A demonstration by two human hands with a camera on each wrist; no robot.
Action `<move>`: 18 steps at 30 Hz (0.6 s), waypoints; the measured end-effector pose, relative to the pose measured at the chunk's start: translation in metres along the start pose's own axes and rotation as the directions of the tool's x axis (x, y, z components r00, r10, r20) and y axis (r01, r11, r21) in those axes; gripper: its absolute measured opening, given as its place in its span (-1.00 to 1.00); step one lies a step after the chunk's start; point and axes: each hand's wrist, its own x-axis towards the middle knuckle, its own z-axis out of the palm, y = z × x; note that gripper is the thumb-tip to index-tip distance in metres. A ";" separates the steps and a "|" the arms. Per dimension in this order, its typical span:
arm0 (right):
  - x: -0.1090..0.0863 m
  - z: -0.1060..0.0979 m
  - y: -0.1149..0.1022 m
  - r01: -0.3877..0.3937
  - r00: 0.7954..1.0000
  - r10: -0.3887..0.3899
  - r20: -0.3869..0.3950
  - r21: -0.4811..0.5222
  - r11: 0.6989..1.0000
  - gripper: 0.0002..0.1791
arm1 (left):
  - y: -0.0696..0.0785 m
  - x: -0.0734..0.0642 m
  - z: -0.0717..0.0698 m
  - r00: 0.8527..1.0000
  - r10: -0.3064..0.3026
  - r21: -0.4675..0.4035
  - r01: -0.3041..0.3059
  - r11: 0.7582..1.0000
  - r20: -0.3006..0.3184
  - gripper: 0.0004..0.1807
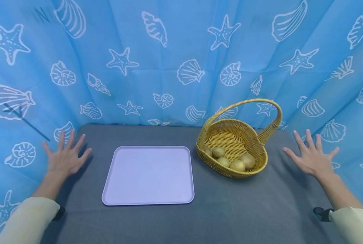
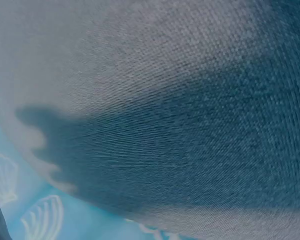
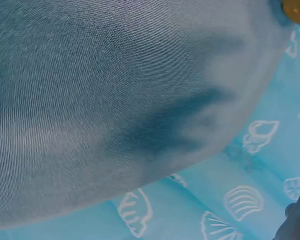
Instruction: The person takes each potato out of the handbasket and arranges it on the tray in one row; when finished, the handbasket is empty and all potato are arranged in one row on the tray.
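Observation:
Fingers spread, my left hand [image 1: 64,161] is held over the left edge of the table, beside a flat lavender tray [image 1: 148,176] and apart from it. My right hand [image 1: 314,162] is likewise spread, over the right edge, to the right of a yellow-brown wicker basket [image 1: 228,141] with a tall arched handle. Several rounded, yellow-brown things [image 1: 247,161] like potatoes lie in the basket's near side; their exact kind is unclear. Neither hand holds or touches anything. Both wrist views show mainly hand shadows on the cloth, and the basket's edge [image 3: 299,11] enters the right one.
A dark grey cloth [image 1: 212,213] covers the table. Behind it and along both sides hangs a blue curtain [image 1: 169,40] with white shells and starfish. The basket stands right of the tray, with a narrow strip of cloth between them.

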 end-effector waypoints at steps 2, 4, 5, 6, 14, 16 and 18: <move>-0.003 -0.006 -0.007 0.052 0.999 -0.053 0.004 0.027 0.998 -0.07 | 0.004 0.000 -0.004 1.000 0.025 0.009 -0.025 1.000 -0.009 -0.14; -0.007 -0.013 -0.017 0.109 0.994 -0.111 0.021 0.076 0.991 -0.11 | 0.010 -0.001 -0.010 0.998 0.060 0.020 -0.059 0.998 -0.016 -0.15; -0.010 -0.017 -0.022 0.136 0.990 -0.140 0.034 0.111 0.984 -0.13 | 0.013 -0.002 -0.012 0.997 0.078 0.023 -0.077 0.997 -0.019 -0.15; -0.013 -0.021 -0.028 0.157 0.985 -0.166 0.048 0.152 0.976 -0.14 | 0.016 -0.003 -0.015 0.995 0.097 0.023 -0.097 0.995 -0.025 -0.15; -0.040 -0.047 -0.068 0.239 0.958 -0.280 0.055 0.383 0.892 -0.11 | 0.034 -0.016 -0.021 0.960 0.273 0.064 -0.269 0.961 -0.059 -0.16; -0.043 -0.050 -0.076 0.258 0.952 -0.302 0.046 0.408 0.876 -0.08 | 0.038 -0.020 -0.019 0.948 0.317 0.050 -0.315 0.948 -0.041 -0.15; -0.045 -0.052 -0.083 0.283 0.943 -0.330 0.038 0.430 0.858 -0.07 | 0.041 -0.023 -0.016 0.936 0.351 0.028 -0.351 0.936 -0.012 -0.15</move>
